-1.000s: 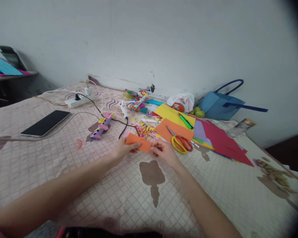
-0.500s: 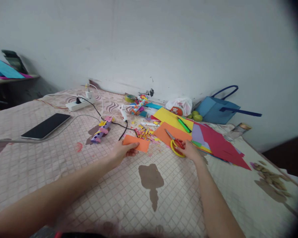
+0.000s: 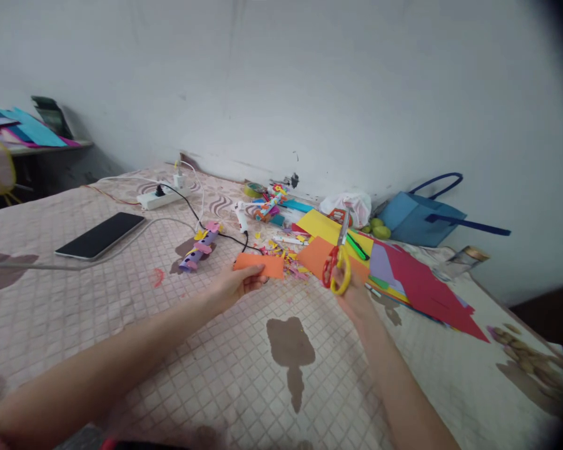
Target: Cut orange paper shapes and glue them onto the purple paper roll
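Gripping at both sides, you have your left hand (image 3: pixel 237 286) closed on a small orange paper piece (image 3: pixel 273 266), thumb on top and fingers beneath. The paper piece is at the middle of the table (image 3: pixel 234 375), on the near side of a heap of coloured scraps (image 3: pixel 285 251). Your right hand (image 3: pixel 354 299) has its grip closed around the handles of the red-and-yellow scissors (image 3: pixel 340 252); their blades point to the far side, in front of the paper sheets. The scissors are to the right of the paper piece and well apart from it.

Near your right hand you have an orange sheet (image 3: pixel 310 251), a yellow sheet (image 3: pixel 323 224) and a green cutter (image 3: pixel 358 245), with a red sheet (image 3: pixel 426 287) farther right. To the far left of the paper piece you have a white glue gun (image 3: pixel 242 220) and a decorated purple tube (image 3: pixel 201 251). A dark-screened device (image 3: pixel 101 236) lies at left, on the near side of a white power strip (image 3: pixel 162 198).
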A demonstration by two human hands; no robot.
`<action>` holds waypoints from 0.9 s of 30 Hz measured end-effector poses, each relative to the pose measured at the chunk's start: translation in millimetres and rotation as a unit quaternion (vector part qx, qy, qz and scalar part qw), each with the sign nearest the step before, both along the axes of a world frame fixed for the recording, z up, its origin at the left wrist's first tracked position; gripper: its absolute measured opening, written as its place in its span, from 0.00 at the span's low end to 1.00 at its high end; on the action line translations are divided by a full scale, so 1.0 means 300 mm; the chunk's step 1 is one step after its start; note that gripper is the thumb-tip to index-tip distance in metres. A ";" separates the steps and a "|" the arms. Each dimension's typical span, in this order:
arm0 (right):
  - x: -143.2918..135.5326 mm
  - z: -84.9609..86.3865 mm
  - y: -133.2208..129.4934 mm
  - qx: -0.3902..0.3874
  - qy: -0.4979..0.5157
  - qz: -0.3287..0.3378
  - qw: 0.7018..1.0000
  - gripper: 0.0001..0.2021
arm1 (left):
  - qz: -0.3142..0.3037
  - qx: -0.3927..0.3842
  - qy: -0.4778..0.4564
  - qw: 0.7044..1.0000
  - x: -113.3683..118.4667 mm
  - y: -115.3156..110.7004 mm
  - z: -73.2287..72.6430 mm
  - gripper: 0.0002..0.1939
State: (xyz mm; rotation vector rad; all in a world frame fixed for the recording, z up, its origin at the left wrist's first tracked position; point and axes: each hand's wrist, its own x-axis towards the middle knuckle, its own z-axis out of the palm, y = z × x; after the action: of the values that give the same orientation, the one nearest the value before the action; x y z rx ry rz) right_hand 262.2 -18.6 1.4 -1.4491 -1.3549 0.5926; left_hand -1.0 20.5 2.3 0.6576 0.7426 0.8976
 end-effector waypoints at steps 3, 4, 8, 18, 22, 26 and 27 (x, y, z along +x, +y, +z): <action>-0.172 0.000 -0.046 -0.020 0.259 0.174 0.950 0.17 | 0.021 -0.037 -0.034 0.998 -0.009 0.009 0.027 0.01; -0.221 -0.005 -0.065 -0.033 0.304 0.216 0.927 0.15 | 0.031 -0.050 -0.045 0.997 -0.013 0.013 0.037 0.02; -0.351 -0.037 -0.132 -0.083 0.391 0.313 0.861 0.18 | 0.068 -0.074 -0.071 0.992 -0.031 0.038 0.067 0.04; -0.413 -0.049 -0.175 -0.198 0.467 0.417 0.754 0.36 | 0.107 -0.076 -0.103 0.986 -0.048 0.064 0.080 0.03; -0.417 -0.055 -0.183 -0.216 0.457 0.428 0.750 0.38 | 0.113 -0.080 -0.104 0.985 -0.051 0.065 0.087 0.03; -0.420 -0.053 -0.187 -0.219 0.457 0.431 0.747 0.38 | 0.112 -0.084 -0.105 0.985 -0.052 0.066 0.091 0.03; -0.420 -0.052 -0.187 -0.219 0.458 0.431 0.746 0.38 | 0.111 -0.083 -0.104 0.985 -0.051 0.066 0.092 0.03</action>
State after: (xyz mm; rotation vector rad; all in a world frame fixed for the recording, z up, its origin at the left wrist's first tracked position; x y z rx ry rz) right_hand 136.1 -74.6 -14.1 -0.5198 -0.9904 2.0286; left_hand -16.2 40.2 29.8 0.3300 0.7013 1.0773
